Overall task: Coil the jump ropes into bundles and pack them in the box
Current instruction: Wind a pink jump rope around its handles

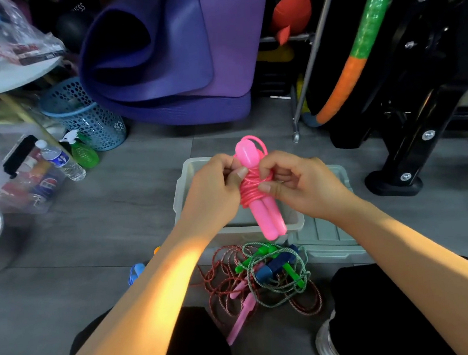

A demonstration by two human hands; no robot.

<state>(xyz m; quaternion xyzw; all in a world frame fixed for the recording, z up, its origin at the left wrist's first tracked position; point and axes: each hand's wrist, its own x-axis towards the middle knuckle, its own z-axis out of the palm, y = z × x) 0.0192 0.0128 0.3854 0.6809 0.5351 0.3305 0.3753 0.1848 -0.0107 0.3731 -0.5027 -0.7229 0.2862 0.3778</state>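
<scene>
At the left of the floor stood a water bottle, a green spray bottle and a blue perforated basket, with a rolled purple mat behind them. The left hand had its fingers curled around the left side of the pink jump rope, the thumb pressed against the wound cord. The rope's two pink handles lay side by side, cord wrapped tightly around their middle and a small loop standing above the top end. The bundle was held upright in the air directly over the open grey box, not touching it. The right hand pinched the cord wraps on the bundle's right side between thumb and curled fingers. The box lid lay on the floor against the box's right side. In front of the box, between the person's knees, a tangle of loose ropes lay on the floor, with green, blue and pink handles among red and green cords. A green-and-orange hoop leaned at the right.
</scene>
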